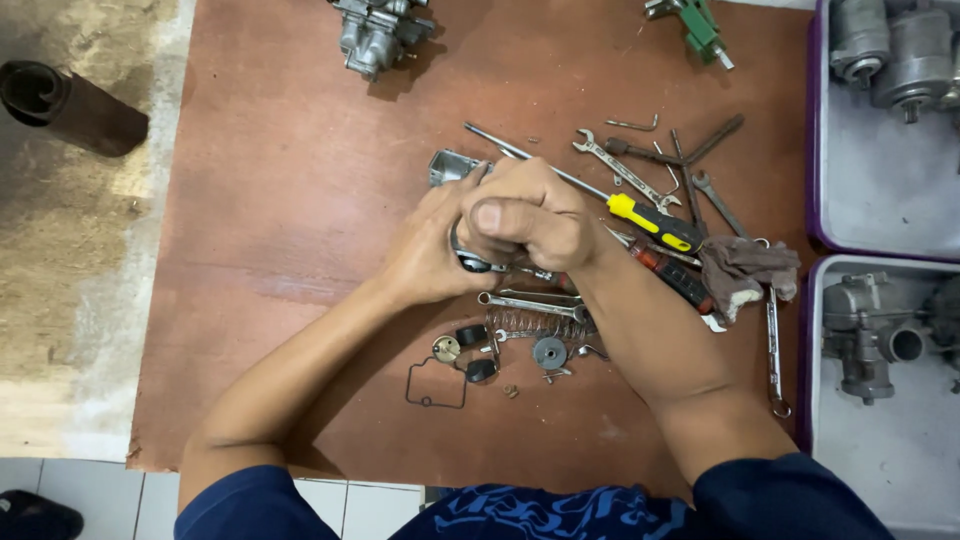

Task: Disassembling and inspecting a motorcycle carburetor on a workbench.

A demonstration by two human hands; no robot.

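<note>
Both my hands meet over the middle of a brown board point(300, 200). My left hand point(425, 250) cups a small metal carburetor part point(452, 166) whose silver end pokes out above the fingers. My right hand point(530, 215) is clenched over the same part, thumb on top, and hides most of it. Just below the hands lie a spring point(530, 322), a small wrench point(530, 303), a round grey disc point(549, 352), a brass piece point(446, 348) and a black square gasket point(436, 385).
To the right lie a yellow-handled screwdriver point(655, 222), a red-handled one point(680, 280), several wrenches point(625, 172) and a rag point(745, 268). A carburetor body point(375, 35) sits at the top. Purple-edged trays point(815, 150) with metal parts stand at the right edge.
</note>
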